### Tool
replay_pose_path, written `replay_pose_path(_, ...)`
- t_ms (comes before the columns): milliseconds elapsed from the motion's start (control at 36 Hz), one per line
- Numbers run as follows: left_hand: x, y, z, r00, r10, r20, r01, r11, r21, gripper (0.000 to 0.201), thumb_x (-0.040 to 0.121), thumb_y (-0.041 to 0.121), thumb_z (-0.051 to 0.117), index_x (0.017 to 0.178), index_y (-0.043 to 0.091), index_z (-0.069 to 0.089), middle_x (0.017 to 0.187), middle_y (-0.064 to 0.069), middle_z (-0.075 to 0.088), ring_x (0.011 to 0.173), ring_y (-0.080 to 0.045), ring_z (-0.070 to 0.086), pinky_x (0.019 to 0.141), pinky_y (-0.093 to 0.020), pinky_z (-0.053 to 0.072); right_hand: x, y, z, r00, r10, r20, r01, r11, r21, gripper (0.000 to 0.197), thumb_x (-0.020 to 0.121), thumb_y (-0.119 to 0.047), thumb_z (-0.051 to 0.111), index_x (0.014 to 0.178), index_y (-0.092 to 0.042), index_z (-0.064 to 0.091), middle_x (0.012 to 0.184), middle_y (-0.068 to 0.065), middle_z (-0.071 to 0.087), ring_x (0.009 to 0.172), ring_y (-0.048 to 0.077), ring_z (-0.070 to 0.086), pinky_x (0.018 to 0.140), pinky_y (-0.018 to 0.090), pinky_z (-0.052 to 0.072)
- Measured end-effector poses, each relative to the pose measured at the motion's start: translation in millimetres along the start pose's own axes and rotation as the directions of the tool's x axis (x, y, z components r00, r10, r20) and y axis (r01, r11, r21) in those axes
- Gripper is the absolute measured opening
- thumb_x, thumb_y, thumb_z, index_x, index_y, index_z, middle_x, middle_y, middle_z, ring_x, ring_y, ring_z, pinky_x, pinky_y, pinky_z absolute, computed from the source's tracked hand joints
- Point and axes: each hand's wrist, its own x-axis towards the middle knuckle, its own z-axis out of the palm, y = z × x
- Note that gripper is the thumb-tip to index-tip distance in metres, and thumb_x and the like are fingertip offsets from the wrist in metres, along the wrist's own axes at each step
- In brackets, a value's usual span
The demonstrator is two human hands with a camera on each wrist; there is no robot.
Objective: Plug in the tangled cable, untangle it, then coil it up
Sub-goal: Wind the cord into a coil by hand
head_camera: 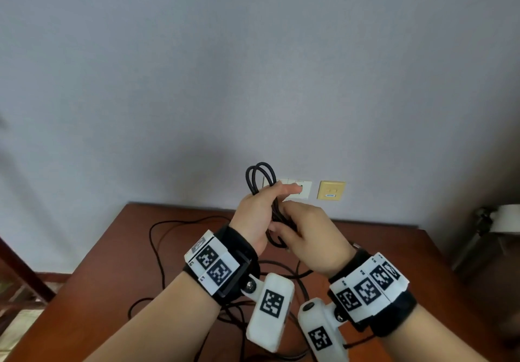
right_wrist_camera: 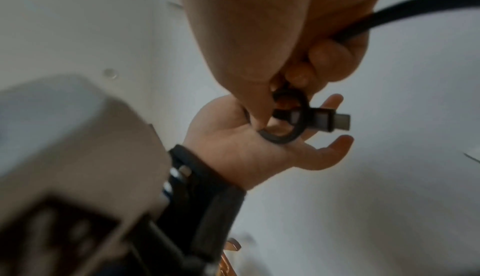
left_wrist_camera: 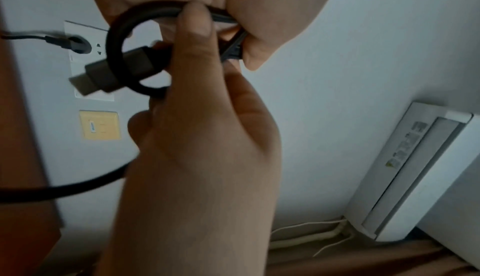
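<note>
Head view: at centre frame the left hand (head_camera: pixel 257 215) grips a few finished loops of the black cable (head_camera: pixel 260 177), slack trailing over the tabletop (head_camera: pixel 107 249) at lower left. Left wrist view: the right hand (left_wrist_camera: pixel 197 128) pinches the free connector (left_wrist_camera: pixel 103 73) through a small loop; the socket (left_wrist_camera: pixel 78 44), upper left, is plugged. Right wrist view: left palm spread beneath. Best to keep loops even, feeding the end without twisting

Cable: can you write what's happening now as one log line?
step: coiling | cable: loops held above table | left hand: holds coil | right hand: pinches cable | connector: through loop
</note>
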Motion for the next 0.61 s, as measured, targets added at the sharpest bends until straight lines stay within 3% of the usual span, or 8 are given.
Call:
replay_pose_path(83, -1, 0, 0, 0.999, -0.004, 0.047, 0.003, 1.0, 0.007, 0.023, 0.091, 0.013, 0.055, 0.103, 0.009, 0.074, 0.119, -0.011, 0.067, 0.115, -0.021, 0.06, 0.102, -0.035, 0.045, 0, 3, 0, 0.997, 0.059, 0.057, -0.067, 0.986, 0.156, 0.023, 0.091, -0.015, 0.059, 0.07, -0.013, 0.051, 0.062, -0.003, 0.053, 0.056, 0.01, 0.049, 0.058, 0.038, 0.046)
replay_pose_path(167, -5, 3, -2, 0.988, -0.053, 0.145, 0.058, 0.998, -0.033, 0.029, 0.094, 0.017, 0.049, 0.114, 0.005, 0.067, 0.117, -0.012, 0.068, 0.117, -0.02, 0.06, 0.104, -0.036, 0.044, -1, 9, 4, 0.99, 0.096, 0.108, -0.124, 0.945, 0.302, 0.017, 0.093, -0.015, 0.057, 0.08, -0.005, 0.06, 0.066, 0.006, 0.06, 0.057, 0.014, 0.054, 0.057, 0.037, 0.049)
replay_pose_path(278, -4, 3, -1, 0.992, 0.043, 0.122, -0.031, 0.994, -0.103, 0.03, 0.101, 0.018, 0.038, 0.108, 0.003, 0.063, 0.108, -0.02, 0.07, 0.108, -0.024, 0.066, 0.093, -0.032, 0.049, -1, 17, 9, 0.995, 0.076, 0.058, -0.094, 0.89, 0.446, 0.017, 0.092, -0.017, 0.059, 0.077, -0.01, 0.063, 0.063, -0.008, 0.059, 0.058, 0.003, 0.051, 0.059, 0.021, 0.043)
replay_pose_path(333, -2, 4, 1, 0.993, 0.092, 0.076, -0.076, 0.978, -0.193, 0.027, 0.102, 0.015, 0.036, 0.105, 0.004, 0.06, 0.098, -0.019, 0.072, 0.098, -0.025, 0.069, 0.089, -0.033, 0.051, -2, 23, 11, 0.991, 0.11, 0.073, -0.132, 0.861, 0.491, 0.025, 0.093, -0.026, 0.058, 0.07, -0.018, 0.061, 0.06, -0.009, 0.059, 0.056, 0.002, 0.052, 0.059, 0.017, 0.042)
replay_pose_path(417, 0, 15, -1, 0.989, 0.148, 0.001, -0.143, 0.955, -0.26, 0.027, 0.103, 0.013, 0.035, 0.095, 0.009, 0.06, 0.074, -0.005, 0.071, 0.058, -0.015, 0.065, 0.063, -0.03, 0.057, -8, 35, 11, 0.984, 0.141, 0.111, -0.179, 0.813, 0.554, 0.038, 0.084, -0.048, 0.051, 0.068, -0.015, 0.059, 0.059, -0.003, 0.057, 0.055, 0.009, 0.052, 0.057, 0.019, 0.043)
replay_pose_path(444, 0, 19, -3, 0.986, 0.165, -0.028, -0.166, 0.952, -0.255, 0.027, 0.103, 0.013, 0.035, 0.092, 0.011, 0.06, 0.067, -0.001, 0.066, 0.045, -0.01, 0.054, 0.052, -0.026, 0.053, -10, 39, 9, 0.984, 0.131, 0.121, -0.177, 0.811, 0.558, 0.039, 0.082, -0.048, 0.05, 0.068, -0.013, 0.058, 0.06, -0.001, 0.057, 0.055, 0.009, 0.052, 0.058, 0.019, 0.043)
replay_pose_path(500, 1, 25, -6, 0.98, 0.196, -0.046, -0.201, 0.946, -0.256, 0.027, 0.103, 0.012, 0.035, 0.09, 0.012, 0.06, 0.059, 0.002, 0.055, 0.036, -0.006, 0.035, 0.041, -0.02, 0.04, -15, 48, 6, 0.984, 0.111, 0.136, -0.167, 0.828, 0.535, 0.037, 0.082, -0.046, 0.053, 0.068, -0.012, 0.057, 0.063, -0.001, 0.058, 0.059, 0.009, 0.053, 0.063, 0.02, 0.044)
replay_pose_path(611, 0, 29, -12, 0.981, 0.193, -0.005, -0.187, 0.94, -0.286, 0.028, 0.103, 0.019, 0.035, 0.088, 0.013, 0.058, 0.052, 0.005, 0.037, 0.034, -0.006, 0.024, 0.041, -0.017, 0.024, -20, 63, 0, 0.964, 0.114, 0.239, -0.203, 0.898, 0.39, 0.034, 0.086, -0.04, 0.058, 0.07, -0.01, 0.061, 0.07, 0.0, 0.062, 0.072, 0.016, 0.059, 0.075, 0.026, 0.044)
